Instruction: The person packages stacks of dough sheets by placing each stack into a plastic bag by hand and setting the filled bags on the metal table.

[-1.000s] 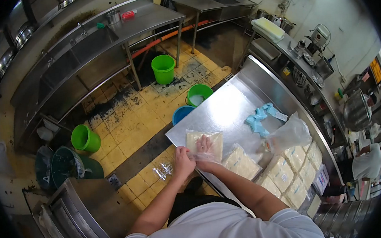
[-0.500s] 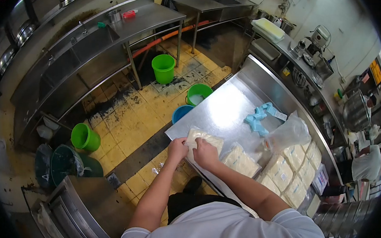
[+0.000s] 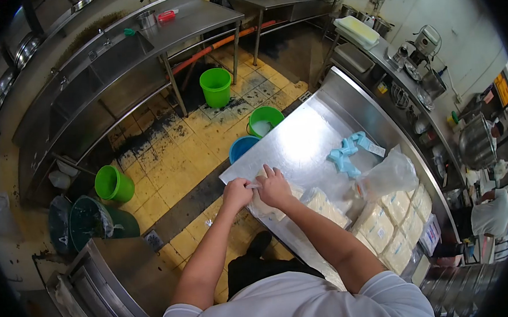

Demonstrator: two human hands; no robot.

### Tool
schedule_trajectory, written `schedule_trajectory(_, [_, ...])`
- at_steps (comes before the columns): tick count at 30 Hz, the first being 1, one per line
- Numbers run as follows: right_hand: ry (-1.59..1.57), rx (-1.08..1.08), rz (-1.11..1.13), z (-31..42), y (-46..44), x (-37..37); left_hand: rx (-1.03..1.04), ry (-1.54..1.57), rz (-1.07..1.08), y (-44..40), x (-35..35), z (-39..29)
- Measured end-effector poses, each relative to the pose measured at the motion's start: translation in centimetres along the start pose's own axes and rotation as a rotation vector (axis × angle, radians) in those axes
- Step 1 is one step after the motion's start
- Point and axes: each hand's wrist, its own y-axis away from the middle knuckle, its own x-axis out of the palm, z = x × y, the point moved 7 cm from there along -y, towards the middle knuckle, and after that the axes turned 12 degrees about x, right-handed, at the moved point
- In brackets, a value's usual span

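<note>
A pale, cream-coloured pack in clear plastic [image 3: 264,206] lies at the near left edge of the steel table, partly hidden beneath my right hand [image 3: 274,189]. My left hand [image 3: 237,194] is closed, pinching a bit of the plastic wrapper [image 3: 254,186] at the pack's left side. The right thumb meets that same wrapper, while the other right-hand fingers reach forward over the pack. Just to the right is a similar wrapped pack [image 3: 325,207]. Several more labelled packs [image 3: 376,229] sit in rows farther right.
On the steel table [image 3: 299,132] lie a crumpled light-blue cloth-like item [image 3: 344,156] and a clear plastic bag [image 3: 390,176]. Green buckets [image 3: 216,88] and a blue bucket [image 3: 242,149] stand on the tiled floor. Another person [image 3: 491,215] is at the far right.
My right hand has turned and shifted slightly forward, covering more of the pack. A stretch of wrapper now shows between my two hands. My left hand stays at nearly the same spot.
</note>
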Motion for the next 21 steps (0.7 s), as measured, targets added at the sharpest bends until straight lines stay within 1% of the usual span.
schedule_trajectory(2, [-0.045,0.042,0.134,-1.4,-1.3,1.9,0.01,0.014,0.008,-0.2,0.2,-0.2])
schedule_trajectory(5, [-0.104,0.109,0.264,-2.8,-2.9,2.3,0.038,0.087,0.038,-0.8,0.8,-0.1])
schedule_trajectory(8, [-0.155,0.052,0.187,-2.7,-3.4,0.6,0.059,0.209,0.076,-1.6,1.9,1.1])
schedule_trajectory(10, [-0.163,0.035,0.226,-3.0,-3.9,1.4,0.086,0.244,0.094,-2.0,2.4,1.6])
schedule_trajectory(13, [-0.185,0.07,0.278,-3.6,-4.4,2.3,0.106,0.431,0.08,-2.0,2.9,2.1])
schedule_trajectory(16, [-0.209,0.111,0.341,-4.1,-4.8,3.1,0.103,0.385,0.034,-1.4,2.2,1.3])
schedule_trajectory(19, [-0.213,0.141,0.409,-4.7,-5.2,4.1,0.021,0.214,-0.013,-0.3,0.4,-0.7])
schedule_trajectory(21, [-0.203,0.137,0.433,-5.1,-5.5,4.7,0.185,0.036,-0.102,0.3,-0.9,-2.8])
